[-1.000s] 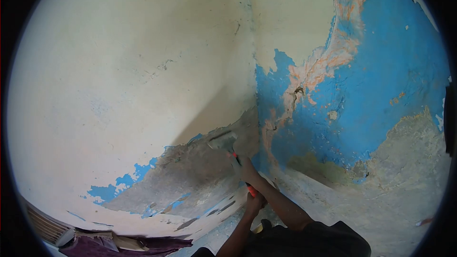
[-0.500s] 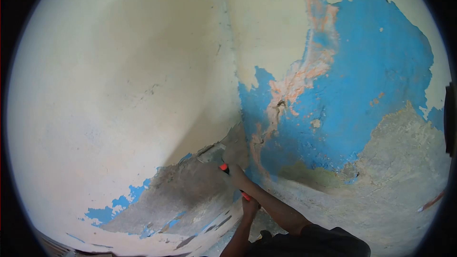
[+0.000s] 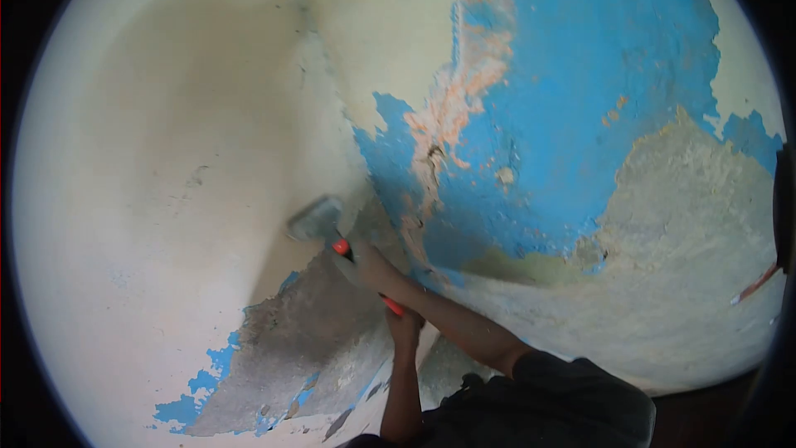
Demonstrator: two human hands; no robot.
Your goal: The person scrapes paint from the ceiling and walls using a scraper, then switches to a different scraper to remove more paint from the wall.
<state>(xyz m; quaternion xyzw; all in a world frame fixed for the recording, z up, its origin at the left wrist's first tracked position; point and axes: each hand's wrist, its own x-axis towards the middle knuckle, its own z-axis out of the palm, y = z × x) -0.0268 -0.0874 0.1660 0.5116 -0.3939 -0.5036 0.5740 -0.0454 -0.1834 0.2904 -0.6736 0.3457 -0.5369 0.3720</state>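
Note:
A wide-bladed scraper [image 3: 312, 219] with a red and black handle lies against the left wall, its slightly blurred blade over the cream paint just above the bare grey plaster [image 3: 307, 307]. My right hand [image 3: 365, 266] is wrapped round the handle close to the blade. Lower down, my left hand [image 3: 405, 328] grips the handle near its red end. Both hands are in front of the grey patch, close to the wall corner.
Blue paint [image 3: 572, 99] covers much of the right wall, with a rough pinkish strip [image 3: 452, 104] and a crack near the corner. More bare plaster [image 3: 688, 191] shows at right. A reddish-brown stick-like object [image 3: 756, 284] is at the far right.
The scraper and both hands have moved up, the blade passing from the grey plaster onto the cream paint. My view has turned right and down, shifting the walls left in the picture.

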